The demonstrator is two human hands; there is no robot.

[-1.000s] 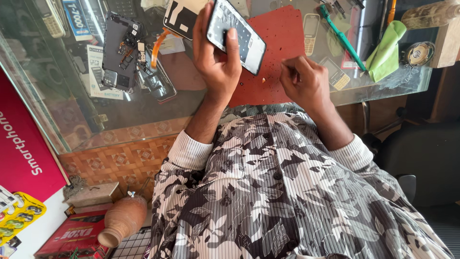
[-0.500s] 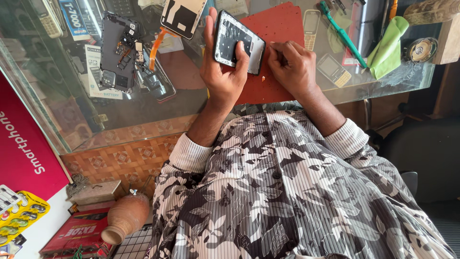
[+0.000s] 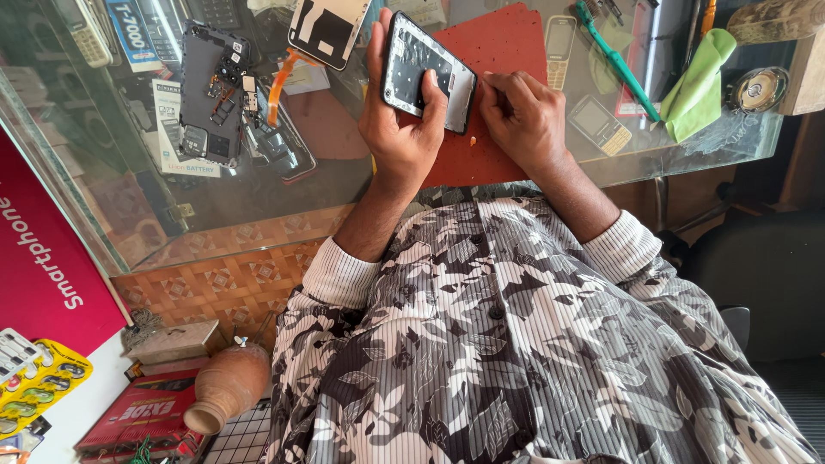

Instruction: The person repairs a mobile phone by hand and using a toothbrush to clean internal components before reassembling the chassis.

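At far left, an opened phone lay on the glass worktop, its boards exposed, with a white-edged panel just beside it. My left hand held a phone frame tilted above the red mat, fingers closed around its edges and thumb across its lower face. My right hand rested on the mat, touching the frame's right edge; its fingers were curled together, and I could not tell whether they pinched anything. Further right lay a small keypad phone, a green-handled tool and a green cloth.
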